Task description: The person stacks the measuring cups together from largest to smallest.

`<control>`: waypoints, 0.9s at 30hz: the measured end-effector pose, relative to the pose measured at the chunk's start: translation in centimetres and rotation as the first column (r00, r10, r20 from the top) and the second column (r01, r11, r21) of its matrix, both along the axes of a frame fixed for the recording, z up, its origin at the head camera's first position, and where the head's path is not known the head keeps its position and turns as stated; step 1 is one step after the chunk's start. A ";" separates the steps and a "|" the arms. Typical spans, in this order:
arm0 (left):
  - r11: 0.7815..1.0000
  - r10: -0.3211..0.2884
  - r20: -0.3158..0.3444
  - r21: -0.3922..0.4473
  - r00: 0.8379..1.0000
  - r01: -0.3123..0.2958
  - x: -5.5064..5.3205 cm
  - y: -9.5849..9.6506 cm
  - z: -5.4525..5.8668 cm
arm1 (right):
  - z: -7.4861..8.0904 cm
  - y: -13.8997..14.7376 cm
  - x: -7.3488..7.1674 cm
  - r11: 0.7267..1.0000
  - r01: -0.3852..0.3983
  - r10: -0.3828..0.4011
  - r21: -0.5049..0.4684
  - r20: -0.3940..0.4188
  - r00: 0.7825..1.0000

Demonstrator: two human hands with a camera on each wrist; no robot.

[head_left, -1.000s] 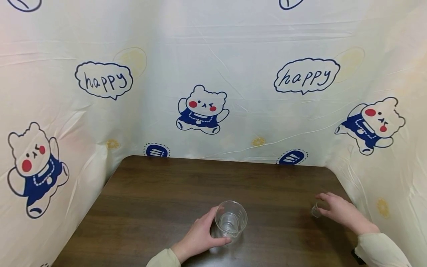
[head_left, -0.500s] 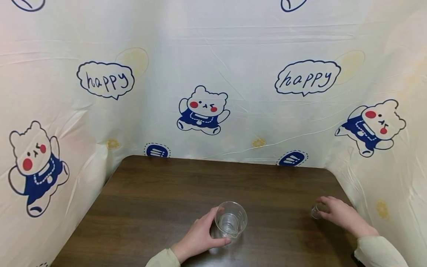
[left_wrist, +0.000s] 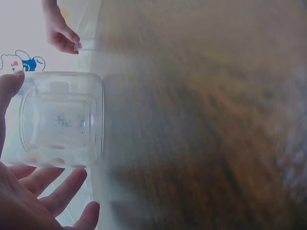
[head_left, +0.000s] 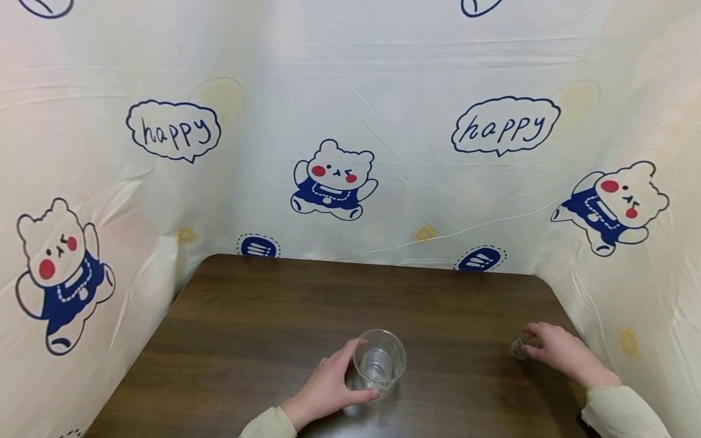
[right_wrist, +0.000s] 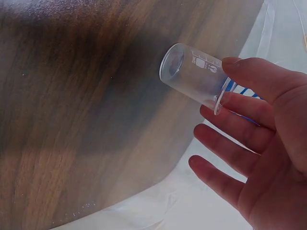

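The left hand (head_left: 327, 384) clasps a large beaker (head_left: 379, 362) on the table (head_left: 263, 316) between thumb and fingers; the right hand (head_left: 560, 353), well apart, pinches a small beaker (right_wrist: 193, 76) near its rim

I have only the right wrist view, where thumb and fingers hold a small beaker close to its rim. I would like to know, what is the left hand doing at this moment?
Observer: The left hand is holding a larger beaker.
Operator: Thank you. This one, is it standing upright or lying on its side?
Observer: Upright; the head view looks down into its open mouth.
Operator: And my small beaker, toward which side of the table is it?
Observer: In the head view, the small beaker is toward the right side of the table.
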State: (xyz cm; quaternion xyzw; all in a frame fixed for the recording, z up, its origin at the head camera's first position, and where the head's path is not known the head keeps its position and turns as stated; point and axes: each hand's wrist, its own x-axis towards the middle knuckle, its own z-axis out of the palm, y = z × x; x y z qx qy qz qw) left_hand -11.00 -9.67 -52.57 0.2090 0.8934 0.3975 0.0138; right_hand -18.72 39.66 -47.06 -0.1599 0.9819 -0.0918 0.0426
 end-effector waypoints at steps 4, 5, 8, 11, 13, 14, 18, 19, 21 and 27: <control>1.000 0.002 -0.001 0.004 1.000 -0.002 0.1 0.1 0.0 | 0.0 0.1 0.1 1.000 -0.005 0.005 0.012 0.000 1.000; 1.000 0.003 -0.001 0.003 1.000 -0.003 0.1 0.1 0.0 | 0.0 0.1 0.1 1.000 -0.006 0.006 0.015 -0.001 1.000; 1.000 0.001 -0.008 0.003 1.000 -0.001 0.1 0.1 -0.2 | 0.1 -0.2 0.2 1.000 -0.020 0.020 0.024 -0.012 1.000; 1.000 0.001 -0.011 0.006 1.000 -0.001 0.0 0.1 -0.3 | 0.3 -0.5 0.2 0.999 -0.023 0.024 0.029 -0.023 0.999; 1.000 0.001 -0.004 0.005 1.000 -0.001 0.0 0.1 -0.2 | 0.6 -0.7 0.3 0.999 -0.021 0.022 0.031 -0.032 0.999; 1.000 0.000 -0.001 0.006 1.000 0.000 -0.1 0.0 -0.2 | 0.7 -0.8 0.3 0.999 -0.021 0.022 0.035 -0.034 0.999; 1.000 -0.003 0.019 0.004 1.000 0.003 -0.2 0.0 -0.1 | 1.3 -1.2 0.6 0.999 -0.024 0.025 0.048 -0.039 0.999; 1.000 -0.002 0.023 0.002 1.000 0.002 -0.1 0.0 -0.1 | 1.4 -1.3 0.7 0.998 -0.026 0.028 0.051 -0.042 0.999; 1.000 0.000 0.025 -0.003 1.000 0.000 -0.1 0.0 0.0 | 1.7 -1.5 0.8 0.998 -0.035 0.038 0.057 -0.051 0.998; 1.000 0.004 0.021 -0.001 1.000 -0.004 0.0 0.0 0.0 | 2.2 -2.3 1.4 0.995 -0.074 0.083 0.063 -0.154 0.985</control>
